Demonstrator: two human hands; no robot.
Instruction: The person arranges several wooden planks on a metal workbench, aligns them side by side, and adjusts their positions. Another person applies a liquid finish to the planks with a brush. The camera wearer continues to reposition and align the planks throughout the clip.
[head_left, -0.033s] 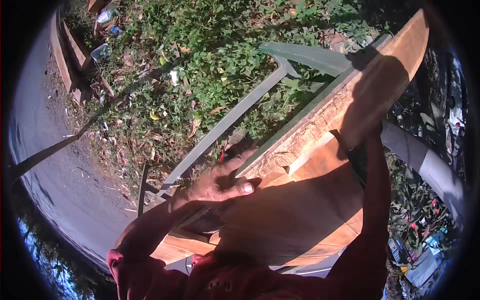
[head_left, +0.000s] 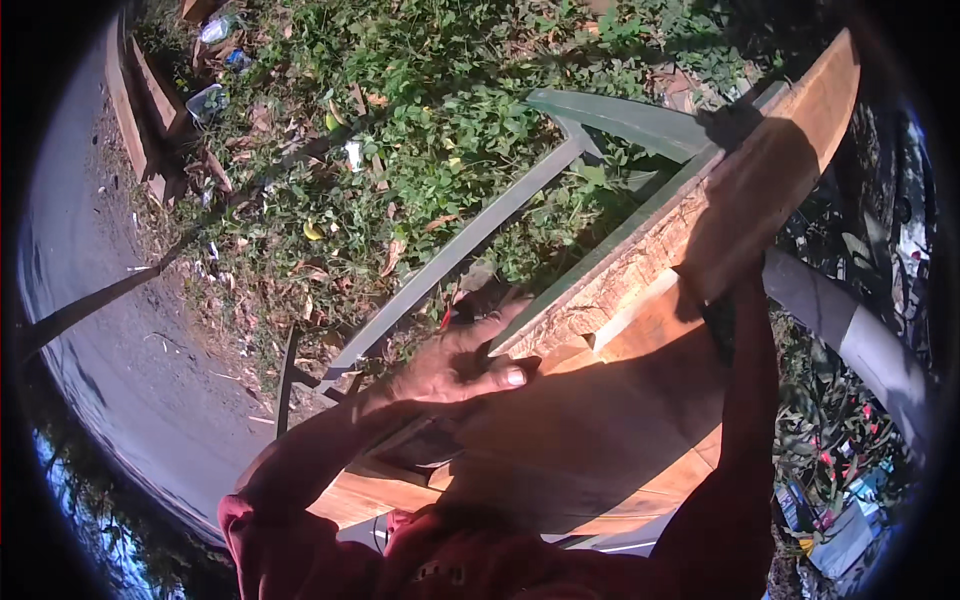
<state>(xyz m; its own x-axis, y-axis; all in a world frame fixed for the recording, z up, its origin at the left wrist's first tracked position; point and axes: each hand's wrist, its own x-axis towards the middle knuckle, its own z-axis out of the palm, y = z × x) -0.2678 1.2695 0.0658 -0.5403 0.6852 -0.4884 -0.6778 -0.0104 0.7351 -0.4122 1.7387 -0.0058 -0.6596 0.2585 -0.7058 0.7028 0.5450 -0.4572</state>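
Note:
A long, thick wooden plank point(head_left: 640, 270) with a rough sunlit edge runs diagonally from the middle up to the far right. Against its near side lies a broad, smooth wooden panel point(head_left: 610, 410), mostly in shadow. My left hand point(head_left: 460, 365) is closed around the plank's lower left end, thumb on the near side and fingers partly hidden behind. My right arm point(head_left: 752, 380) reaches up to the plank's right part, where the hand is lost in dark shadow and its fingers do not show. A green-grey frame point(head_left: 460, 255) stands beyond the plank.
Leafy ground with litter point(head_left: 400, 150) spreads beyond the frame. A paved road point(head_left: 130, 350) curves along the left, with wooden boards point(head_left: 140, 120) at its far edge. At right are a pale, thick pole point(head_left: 840, 310) and a heap of rubbish point(head_left: 850, 520).
My left hand and the plank have shifted slightly to the right. The ground and frame sit a little lower and to the right in the picture. The grip looks the same.

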